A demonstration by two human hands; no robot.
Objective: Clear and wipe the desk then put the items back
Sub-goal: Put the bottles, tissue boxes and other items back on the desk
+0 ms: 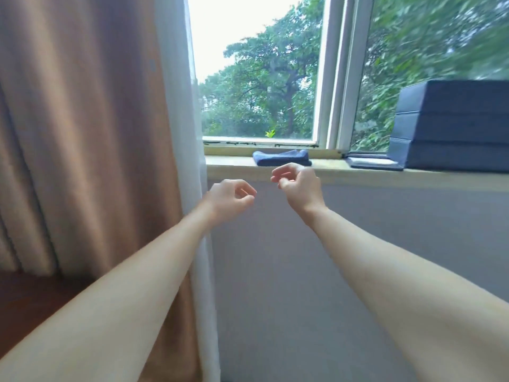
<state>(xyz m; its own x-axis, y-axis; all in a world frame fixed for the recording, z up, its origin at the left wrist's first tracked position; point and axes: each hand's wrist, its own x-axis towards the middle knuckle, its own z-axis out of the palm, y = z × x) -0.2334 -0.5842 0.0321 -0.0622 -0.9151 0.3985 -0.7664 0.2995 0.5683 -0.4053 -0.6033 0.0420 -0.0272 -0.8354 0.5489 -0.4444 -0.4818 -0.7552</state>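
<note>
The fingers of the right hand are loosely curled inward, thumb close to the fingertips, and they hold nothing. The fingers of the left hand curl the same way, forefinger and thumb nearly meeting, and they also hold nothing. Both bare forearms reach forward from the bottom of the view, the hands near each other but apart, the right one slightly higher.

A folded blue cloth lies flat on the window sill, just above and behind the right hand's fingers in this view. The fingers do not touch the cloth, and it cannot be told whether they reach the sill's front edge. The left hand is lower and to the left of the cloth, in front of the grey wall under the sill.

Farther right on the sill stands a stack of dark blue boxes, with a flat dark item lying just beside its base. A brown curtain and a white sheer curtain hang at the left. Green trees show through the window, and the right part of the view is blurred.
</note>
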